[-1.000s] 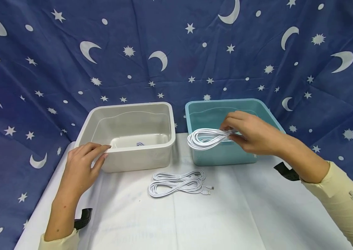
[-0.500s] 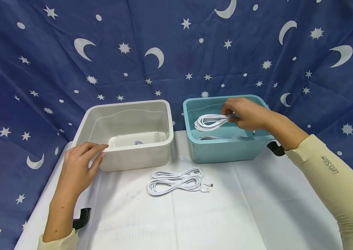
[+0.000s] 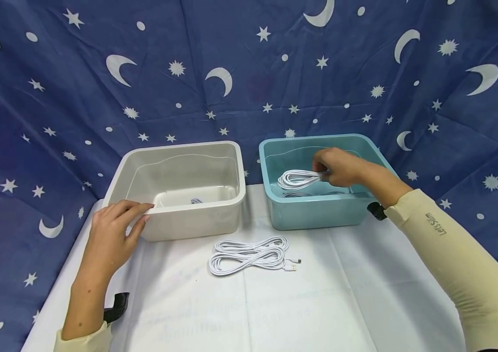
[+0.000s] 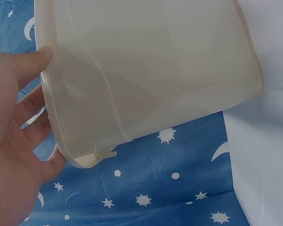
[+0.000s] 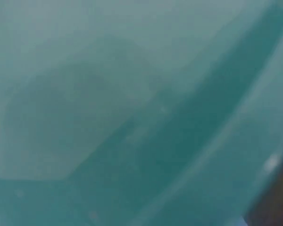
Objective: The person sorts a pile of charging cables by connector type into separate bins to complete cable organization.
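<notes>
My right hand (image 3: 339,167) pinches one end of a coiled white USB cable (image 3: 296,179) inside the teal bin (image 3: 315,212). Below that coil, part of another cable (image 3: 295,194) shows on the bin's floor. My left hand (image 3: 110,239) grips the front rim of the off-white bin (image 3: 192,220), near its left corner. The left wrist view shows the thumb (image 4: 46,55) on the bin's outer side and the fingers beyond the rim. Only blurred teal plastic fills most of the right wrist view; the cable cannot be made out there.
Another coiled white cable (image 3: 249,256) lies on the white tablecloth (image 3: 196,313), its plugs pointing right. A small bit of cable (image 3: 195,200) is visible inside the off-white bin. Behind both bins hangs a blue curtain (image 3: 249,98) with moons and stars.
My right hand has carried the coiled cable from above the teal bin's front rim back and down inside it. My left hand has stayed at the off-white bin's rim.
</notes>
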The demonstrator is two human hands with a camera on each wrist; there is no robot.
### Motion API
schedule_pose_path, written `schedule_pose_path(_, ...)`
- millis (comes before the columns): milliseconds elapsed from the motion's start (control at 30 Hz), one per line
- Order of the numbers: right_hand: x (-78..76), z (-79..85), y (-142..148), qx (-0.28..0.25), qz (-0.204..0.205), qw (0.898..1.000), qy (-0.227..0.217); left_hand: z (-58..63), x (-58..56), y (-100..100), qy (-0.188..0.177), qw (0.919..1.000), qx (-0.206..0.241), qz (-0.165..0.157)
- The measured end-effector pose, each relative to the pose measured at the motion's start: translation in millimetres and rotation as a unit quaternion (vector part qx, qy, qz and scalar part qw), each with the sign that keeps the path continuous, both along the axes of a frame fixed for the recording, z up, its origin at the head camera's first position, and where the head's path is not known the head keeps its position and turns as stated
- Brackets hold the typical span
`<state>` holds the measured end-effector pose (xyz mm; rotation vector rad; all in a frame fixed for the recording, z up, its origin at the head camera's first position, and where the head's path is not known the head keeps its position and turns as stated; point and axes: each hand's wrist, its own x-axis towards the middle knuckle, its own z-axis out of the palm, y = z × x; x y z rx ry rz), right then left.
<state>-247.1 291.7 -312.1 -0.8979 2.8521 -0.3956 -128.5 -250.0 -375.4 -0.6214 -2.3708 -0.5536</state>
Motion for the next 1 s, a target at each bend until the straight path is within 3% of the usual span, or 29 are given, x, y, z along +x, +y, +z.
schedule_pose_path(333, -2.8, -15.2, 3, 0.013, 0.004, 1.000, -0.004, 2.2, 0.9, 1, -0.004, 1.0000, 0.002, 0.004)
schedule_pose_path(533, 0.5, -13.3, 5, 0.009, 0.003, 1.000, 0.008, 1.2, 1.1, 0, -0.005, 1.0000, 0.001, 0.003)
schedule_pose_path(1000, 30.7, -8.3, 2, -0.048, 0.004, 0.995, 0.086, 1.2, -0.5, -1, 0.003, 1.0000, -0.001, -0.003)
